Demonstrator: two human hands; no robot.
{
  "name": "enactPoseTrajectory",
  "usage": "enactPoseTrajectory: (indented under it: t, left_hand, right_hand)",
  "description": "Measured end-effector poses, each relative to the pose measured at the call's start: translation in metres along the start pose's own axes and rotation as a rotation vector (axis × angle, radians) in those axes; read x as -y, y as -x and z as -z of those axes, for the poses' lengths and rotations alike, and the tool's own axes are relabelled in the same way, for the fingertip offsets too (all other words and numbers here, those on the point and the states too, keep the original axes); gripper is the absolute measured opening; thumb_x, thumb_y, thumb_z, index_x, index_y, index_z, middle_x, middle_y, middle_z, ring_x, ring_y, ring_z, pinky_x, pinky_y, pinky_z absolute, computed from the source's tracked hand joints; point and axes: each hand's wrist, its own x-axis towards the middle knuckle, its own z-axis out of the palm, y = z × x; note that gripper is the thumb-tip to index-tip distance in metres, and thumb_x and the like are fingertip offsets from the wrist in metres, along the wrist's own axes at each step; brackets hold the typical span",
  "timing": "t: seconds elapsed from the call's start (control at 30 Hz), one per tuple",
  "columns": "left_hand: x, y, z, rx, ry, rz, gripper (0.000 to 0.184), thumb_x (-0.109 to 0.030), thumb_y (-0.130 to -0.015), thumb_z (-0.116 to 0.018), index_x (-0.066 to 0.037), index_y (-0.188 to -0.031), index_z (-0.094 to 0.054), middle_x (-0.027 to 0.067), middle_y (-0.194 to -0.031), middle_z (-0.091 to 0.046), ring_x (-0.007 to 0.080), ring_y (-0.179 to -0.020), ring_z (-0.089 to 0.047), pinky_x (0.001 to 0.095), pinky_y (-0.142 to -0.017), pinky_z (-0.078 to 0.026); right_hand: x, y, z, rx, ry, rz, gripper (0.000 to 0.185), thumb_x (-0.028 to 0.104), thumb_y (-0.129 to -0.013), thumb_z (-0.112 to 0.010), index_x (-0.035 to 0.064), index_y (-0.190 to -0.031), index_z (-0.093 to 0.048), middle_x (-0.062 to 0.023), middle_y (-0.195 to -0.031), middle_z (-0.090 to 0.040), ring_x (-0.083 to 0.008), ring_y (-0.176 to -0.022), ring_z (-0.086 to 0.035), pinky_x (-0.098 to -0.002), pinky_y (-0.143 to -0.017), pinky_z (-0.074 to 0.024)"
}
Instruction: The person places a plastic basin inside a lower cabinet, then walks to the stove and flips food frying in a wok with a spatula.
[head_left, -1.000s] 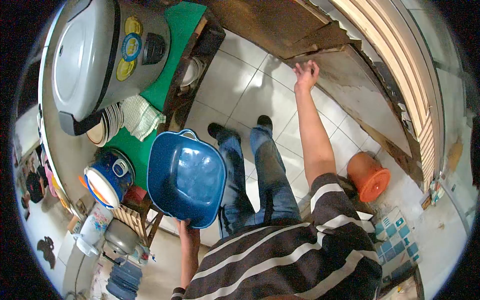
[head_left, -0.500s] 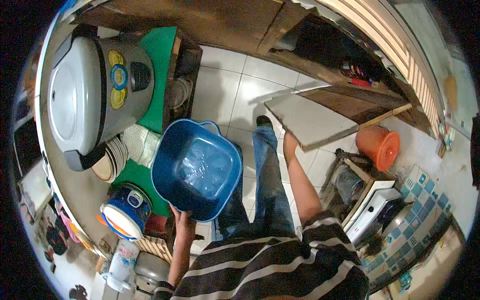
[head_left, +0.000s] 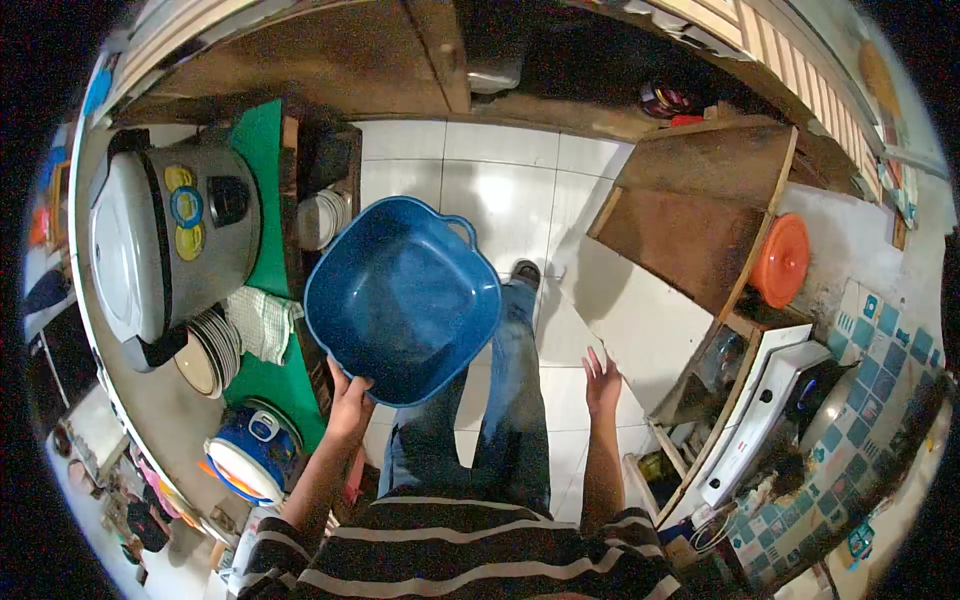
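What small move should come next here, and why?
Probably bring the blue basin toward the cabinet opening: the left hand grips its rim, the cabinet door stands open, and the right hand appears free, fingers spread near that door.

Open over the tiled floor point(head_left: 502, 190) between the blue tub point(head_left: 400, 290) and the brown wooden panel point(head_left: 680, 245), and beyond into the dark cabinet point(head_left: 585, 65). Blocked at left by the tub, then by the rice cooker point(head_left: 205, 270) and stacked plates point(head_left: 208, 358) on the green-topped surface point(head_left: 264, 190); hemmed at right by the panel and stove point(head_left: 748, 432).
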Motion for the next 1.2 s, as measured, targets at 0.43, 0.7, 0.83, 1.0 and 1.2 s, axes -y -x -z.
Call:
enactPoseTrajectory:
  t: [0.43, 0.7, 0.83, 1.0, 1.2]
  left_hand:
    - [0.011, -0.082, -0.157, 0.196, -0.141, -0.186, 0.077, -0.004, -0.081, -0.043, -0.024, -0.139, 0.003, 0.0082, -0.125, -0.036, 0.021, -0.107, -0.046, 0.0357, -0.08, -0.047]
    - [-0.012, -0.152, -0.205, 0.186, -0.096, -0.18, 0.07, -0.007, -0.081, -0.045, -0.023, -0.136, -0.004, 0.0068, -0.113, -0.04, 0.0124, -0.089, -0.048, 0.0245, -0.067, -0.045]
    - [-0.021, -0.156, -0.205, 0.13, -0.019, -0.279, 0.07, -0.004, -0.08, -0.044, -0.022, -0.135, -0.004, 0.0078, -0.114, -0.039, 0.0162, -0.096, -0.049, 0.0297, -0.077, -0.048]
    - [-0.036, -0.145, -0.18, 0.127, -0.042, -0.322, 0.071, -0.005, -0.079, -0.045, -0.02, -0.136, -0.004, 0.0094, -0.12, -0.037, 0.0173, -0.099, -0.049, 0.0302, -0.075, -0.05]
    - [-0.03, -0.14, -0.152, 0.043, -0.176, -0.339, 0.072, -0.006, -0.08, -0.045, -0.018, -0.136, -0.003, 0.0101, -0.122, -0.036, 0.019, -0.102, -0.049, 0.0301, -0.076, -0.049]
  right_hand:
    - [0.064, -0.028, 0.076, -0.164, 0.13, 0.151, 0.045, 0.028, -0.094, -0.036, 0.0047, -0.132, -0.029, -0.0114, -0.137, -0.03, -0.0369, -0.116, -0.045, -0.0471, -0.093, -0.0418]
    - [0.058, -0.015, -0.001, 0.11, 1.325, 0.49, 0.043, 0.018, -0.082, -0.06, 0.0127, -0.122, -0.045, -0.015, -0.119, -0.045, -0.0291, -0.107, -0.048, -0.0418, -0.089, -0.0406]
    - [0.037, -0.006, -0.037, 0.785, 1.727, 0.48, 0.039, 0.018, -0.074, -0.064, 0.0116, -0.112, -0.055, -0.0138, -0.116, -0.049, -0.0337, -0.116, -0.04, -0.0476, -0.101, -0.0275]
    - [0.007, -0.003, -0.043, 1.046, 1.908, 0.705, 0.022, 0.017, -0.076, -0.057, 0.0111, -0.096, -0.063, -0.0121, -0.108, -0.056, -0.0328, -0.11, -0.046, -0.0468, -0.1, -0.0291]
    - [0.014, 0.01, -0.096, 1.146, 2.093, 0.248, 0.03, 0.032, -0.082, -0.051, 0.009, -0.099, -0.06, -0.0176, -0.11, -0.054, -0.0346, -0.107, -0.049, -0.0521, -0.091, -0.0328]
